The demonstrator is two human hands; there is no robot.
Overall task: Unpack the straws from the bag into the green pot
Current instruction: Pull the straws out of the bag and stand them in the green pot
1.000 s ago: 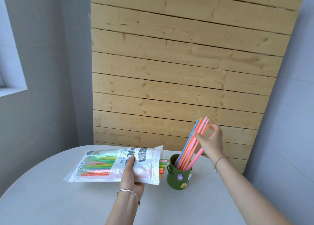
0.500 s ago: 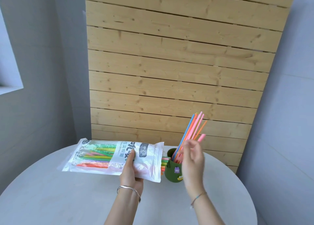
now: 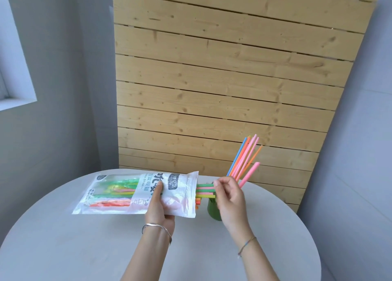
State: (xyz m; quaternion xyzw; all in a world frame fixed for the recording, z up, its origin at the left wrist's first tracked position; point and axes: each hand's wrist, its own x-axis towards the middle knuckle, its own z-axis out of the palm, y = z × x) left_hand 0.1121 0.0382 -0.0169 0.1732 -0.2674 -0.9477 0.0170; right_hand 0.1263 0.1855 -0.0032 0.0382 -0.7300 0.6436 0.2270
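My left hand point(image 3: 159, 206) grips a white and clear plastic bag point(image 3: 118, 193) of coloured straws, held level above the round table with its open mouth to the right. Green and yellow straws point(image 3: 204, 190) stick out of that mouth, and my right hand point(image 3: 230, 198) pinches their ends. The green pot point(image 3: 213, 209) stands just behind my right hand, mostly hidden by it. Several pink, orange and blue straws point(image 3: 245, 159) stand in the pot, leaning up and to the right.
The round grey table point(image 3: 84, 249) fills the lower view; its right edge curves close past my right forearm. A wooden slat panel point(image 3: 222, 79) leans against the grey wall behind the table. A window sill sits at the far left.
My right hand let go of the straws in the pot, came down and left to the bag's mouth, and now pinches the protruding straw ends. The left hand kept its grip on the bag.
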